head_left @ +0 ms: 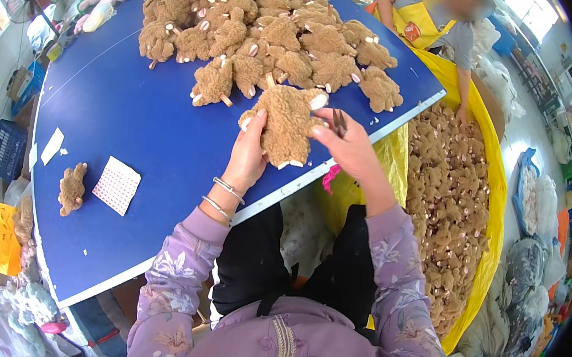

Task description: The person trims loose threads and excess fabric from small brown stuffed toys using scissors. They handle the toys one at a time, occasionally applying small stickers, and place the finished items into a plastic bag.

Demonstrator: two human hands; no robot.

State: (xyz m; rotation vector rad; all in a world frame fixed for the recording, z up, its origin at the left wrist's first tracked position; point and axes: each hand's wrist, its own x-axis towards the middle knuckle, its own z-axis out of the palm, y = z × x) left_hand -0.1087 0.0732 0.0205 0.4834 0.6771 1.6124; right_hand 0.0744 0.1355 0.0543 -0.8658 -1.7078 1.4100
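Note:
A brown curly-plush toy piece (284, 123) with white-and-pink tips hangs above the near edge of the blue table (130, 106). My left hand (250, 149) is closed on its left side, the thumb lying on the plush. At its right edge, the thumb and fingers of my right hand (347, 145) touch the plush. Small dark metal thread snips (339, 123) stick out of that same hand, blades pointing up. Just beyond lies a large heap of similar plush pieces (247, 31); the nearest ones almost meet the held piece.
On the left of the table lie a single plush piece (72, 189), a printed sheet (116, 185) and a paper scrap (52, 145). To the right, a yellow-lined container (493, 204) holds many plush pieces. Another person (427, 17) reaches into it. A pink strip (331, 178) hangs at the table edge.

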